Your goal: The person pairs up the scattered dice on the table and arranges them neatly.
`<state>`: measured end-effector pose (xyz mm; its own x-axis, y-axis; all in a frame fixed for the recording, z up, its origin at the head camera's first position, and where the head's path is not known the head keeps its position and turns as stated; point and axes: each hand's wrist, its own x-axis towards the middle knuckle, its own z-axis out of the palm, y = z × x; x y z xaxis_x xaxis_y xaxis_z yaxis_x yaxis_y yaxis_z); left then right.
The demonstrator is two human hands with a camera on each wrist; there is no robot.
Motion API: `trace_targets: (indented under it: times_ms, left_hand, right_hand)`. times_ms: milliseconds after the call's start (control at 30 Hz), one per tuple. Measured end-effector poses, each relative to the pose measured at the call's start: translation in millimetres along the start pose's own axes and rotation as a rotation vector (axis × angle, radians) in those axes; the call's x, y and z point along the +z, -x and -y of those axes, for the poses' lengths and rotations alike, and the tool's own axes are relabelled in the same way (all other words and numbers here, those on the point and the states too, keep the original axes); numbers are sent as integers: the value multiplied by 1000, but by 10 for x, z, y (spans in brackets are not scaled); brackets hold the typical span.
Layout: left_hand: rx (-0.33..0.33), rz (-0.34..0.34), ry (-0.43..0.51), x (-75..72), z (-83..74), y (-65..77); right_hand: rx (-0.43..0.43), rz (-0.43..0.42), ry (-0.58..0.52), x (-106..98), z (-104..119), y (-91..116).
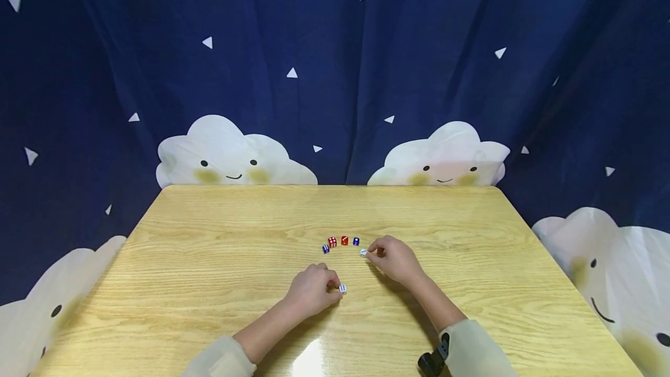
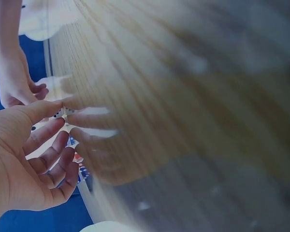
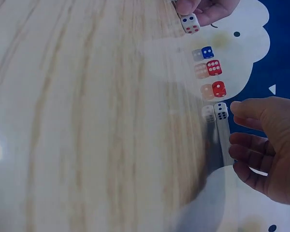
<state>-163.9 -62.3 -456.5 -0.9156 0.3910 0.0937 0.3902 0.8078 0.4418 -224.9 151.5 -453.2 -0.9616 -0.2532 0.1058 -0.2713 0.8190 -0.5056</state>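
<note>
My left hand [image 1: 313,291] pinches a white die [image 1: 342,289] between thumb and forefinger; its six-spot face points up in the head view. The right hand [image 1: 394,259] is beside another white die [image 1: 363,253]. In the right wrist view a narrow gap lies between that white die [image 3: 221,111] and the thumb, and the fingers are loosely bent. Farther back, a blue die [image 1: 325,248], a red die [image 1: 332,242], a second red die [image 1: 344,240] and a second blue die [image 1: 356,241] form a shallow arc with the right-hand white die.
All the dice are on a glossy wood-grain table [image 1: 209,231], which reflects them. Behind it hangs a dark blue curtain [image 1: 324,28] printed with white triangles and smiling clouds. A black band with a device [image 1: 434,359] sits on the right wrist.
</note>
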Motion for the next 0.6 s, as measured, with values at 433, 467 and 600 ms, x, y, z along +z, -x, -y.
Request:
trace_targets:
  times_ms: [433, 467, 600]
  left_hand:
    - [-2, 4, 0, 6, 2, -3]
    - [-3, 4, 1, 4, 2, -2]
    - [-7, 4, 6, -5, 3, 1]
  right_hand:
    - [44, 11, 3, 114, -84, -77]
    - [45, 12, 6, 122, -88, -83]
    - [34, 5, 5, 134, -88, -95]
